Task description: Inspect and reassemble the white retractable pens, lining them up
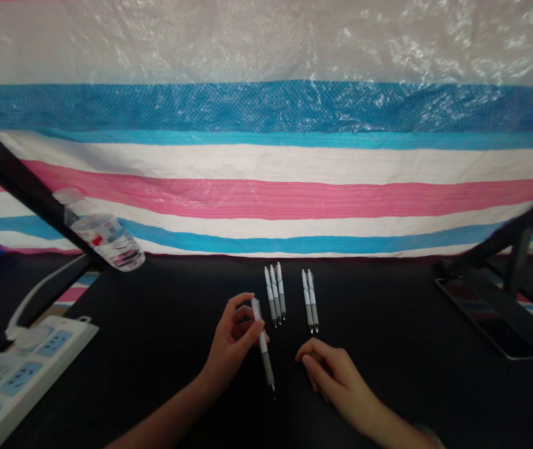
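My left hand pinches a white and grey ballpoint pen between thumb and fingers. The pen slants with its tip down towards me. Just beyond it, three similar pens lie side by side on the black table. To their right lies a pair of pens, also parallel, tips towards me. My right hand rests near the pair, fingers curled in and thumb against them, with nothing seen in it. The undersides of its fingers are hidden.
A white power strip with a plugged-in cable lies at the left. Behind it a clear plastic bottle stands tilted in view by a black bar. At the right, a phone lies by another bar. A striped sheet hangs behind.
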A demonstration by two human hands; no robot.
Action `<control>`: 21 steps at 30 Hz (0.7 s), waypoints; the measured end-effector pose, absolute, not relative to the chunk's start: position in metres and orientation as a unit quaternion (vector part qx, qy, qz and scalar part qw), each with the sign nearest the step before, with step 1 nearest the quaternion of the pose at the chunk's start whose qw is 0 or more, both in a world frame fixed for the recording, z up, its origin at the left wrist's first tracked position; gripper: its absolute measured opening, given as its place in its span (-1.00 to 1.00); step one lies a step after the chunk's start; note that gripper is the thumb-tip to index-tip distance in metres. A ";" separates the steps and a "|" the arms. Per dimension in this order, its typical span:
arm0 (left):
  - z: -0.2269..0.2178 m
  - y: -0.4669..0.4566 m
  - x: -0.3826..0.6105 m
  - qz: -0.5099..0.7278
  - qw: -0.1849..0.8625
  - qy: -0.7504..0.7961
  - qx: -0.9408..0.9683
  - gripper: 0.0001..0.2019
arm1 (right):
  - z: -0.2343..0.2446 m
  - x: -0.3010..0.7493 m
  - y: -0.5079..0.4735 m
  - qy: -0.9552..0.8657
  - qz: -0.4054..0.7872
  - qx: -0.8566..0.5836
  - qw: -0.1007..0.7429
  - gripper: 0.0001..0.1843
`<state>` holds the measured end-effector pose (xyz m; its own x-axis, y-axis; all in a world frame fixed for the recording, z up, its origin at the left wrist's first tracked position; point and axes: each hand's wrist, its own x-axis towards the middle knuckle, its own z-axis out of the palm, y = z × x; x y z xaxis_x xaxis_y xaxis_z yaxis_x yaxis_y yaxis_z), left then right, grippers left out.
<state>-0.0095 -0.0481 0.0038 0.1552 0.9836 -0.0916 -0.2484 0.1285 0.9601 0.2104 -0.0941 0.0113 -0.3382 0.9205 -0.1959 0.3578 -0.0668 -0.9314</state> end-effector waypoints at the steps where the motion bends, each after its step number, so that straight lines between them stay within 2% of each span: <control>1: 0.004 -0.048 -0.009 0.497 0.621 0.421 0.436 -0.49 | 0.011 0.210 -0.094 -0.628 0.524 -0.509 0.268 -0.57; 13: 0.009 -0.050 -0.008 0.496 0.622 0.430 0.427 -0.52 | 0.010 0.210 -0.095 -0.630 0.516 -0.515 0.267 -0.59; 18: 0.010 -0.051 -0.008 0.507 0.614 0.432 0.425 -0.43 | 0.010 0.210 -0.094 -0.634 0.516 -0.510 0.269 -0.59; 21: 0.009 -0.051 -0.008 0.495 0.623 0.427 0.429 -0.49 | 0.009 0.211 -0.094 -0.633 0.516 -0.510 0.270 -0.58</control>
<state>-0.0083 -0.0507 0.0088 0.1450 0.9836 -0.1074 -0.2514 0.1416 0.9575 0.2105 -0.0943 0.0095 -0.3347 0.9239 -0.1855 0.3671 -0.0535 -0.9286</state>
